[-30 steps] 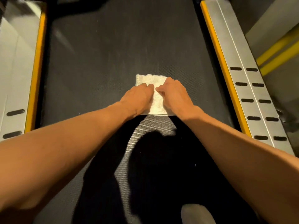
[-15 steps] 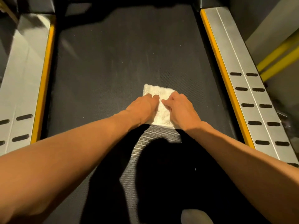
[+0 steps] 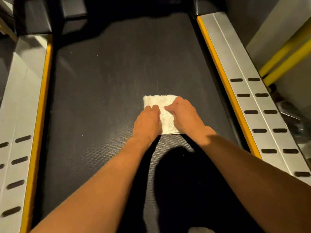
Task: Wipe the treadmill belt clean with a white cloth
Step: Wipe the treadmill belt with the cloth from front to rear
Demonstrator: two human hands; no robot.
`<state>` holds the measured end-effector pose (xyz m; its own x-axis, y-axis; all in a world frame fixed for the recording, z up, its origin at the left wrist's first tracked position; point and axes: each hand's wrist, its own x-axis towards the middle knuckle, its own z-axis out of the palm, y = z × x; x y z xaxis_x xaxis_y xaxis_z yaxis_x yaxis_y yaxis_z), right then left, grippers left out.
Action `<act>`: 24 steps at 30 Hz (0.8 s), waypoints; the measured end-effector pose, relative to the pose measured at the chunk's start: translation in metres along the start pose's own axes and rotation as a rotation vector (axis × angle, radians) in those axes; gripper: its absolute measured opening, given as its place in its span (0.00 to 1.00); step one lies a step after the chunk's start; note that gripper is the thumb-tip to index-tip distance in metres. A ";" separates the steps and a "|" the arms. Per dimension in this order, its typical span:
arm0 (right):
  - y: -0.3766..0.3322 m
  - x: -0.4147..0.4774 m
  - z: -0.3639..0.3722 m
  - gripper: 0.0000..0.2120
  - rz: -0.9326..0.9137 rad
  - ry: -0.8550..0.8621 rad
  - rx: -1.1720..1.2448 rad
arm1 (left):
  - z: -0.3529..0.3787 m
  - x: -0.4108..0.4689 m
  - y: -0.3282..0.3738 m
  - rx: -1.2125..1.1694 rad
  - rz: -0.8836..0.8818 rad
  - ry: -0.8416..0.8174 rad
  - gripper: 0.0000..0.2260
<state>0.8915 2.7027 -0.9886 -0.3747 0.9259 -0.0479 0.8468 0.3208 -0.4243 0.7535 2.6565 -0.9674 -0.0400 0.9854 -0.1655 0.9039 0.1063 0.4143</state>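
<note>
White terry, folded to a rough square, lies flat on the belt (image 3: 104, 91): this is our cloth (image 3: 165, 111), a little right of the belt's middle and well clear of both edges. We press it down with both hands side by side. Our left hand (image 3: 146, 122) covers the cloth's near left part, palm down, fingers flat and close together; its grip is not closed around anything, only bearing on the fabric. Our right hand (image 3: 185, 115) lies over the right part, fingers spread a little, likewise flat and pressing, not pinching. A strip of cloth shows between the hands and beyond the fingertips. Dark, fine-textured belt surface shows pale specks ahead of the cloth. Silver side rails with yellow inner trim and dark slots flank the belt, left rail (image 3: 20, 105) and right rail (image 3: 244, 81). Our forearms cast a dark shadow on the belt near us.
</note>
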 end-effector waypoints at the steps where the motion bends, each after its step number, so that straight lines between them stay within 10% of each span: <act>1: -0.002 -0.009 0.003 0.14 -0.016 0.019 0.000 | 0.006 -0.007 0.000 -0.008 0.023 0.030 0.09; 24: 0.022 -0.020 -0.009 0.16 0.062 0.048 0.010 | 0.031 -0.006 0.018 -0.072 0.165 0.071 0.11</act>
<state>0.9208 2.6935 -0.9887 -0.3031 0.9525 -0.0307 0.8637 0.2609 -0.4312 0.7832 2.6488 -0.9864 0.0737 0.9969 -0.0278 0.8681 -0.0504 0.4938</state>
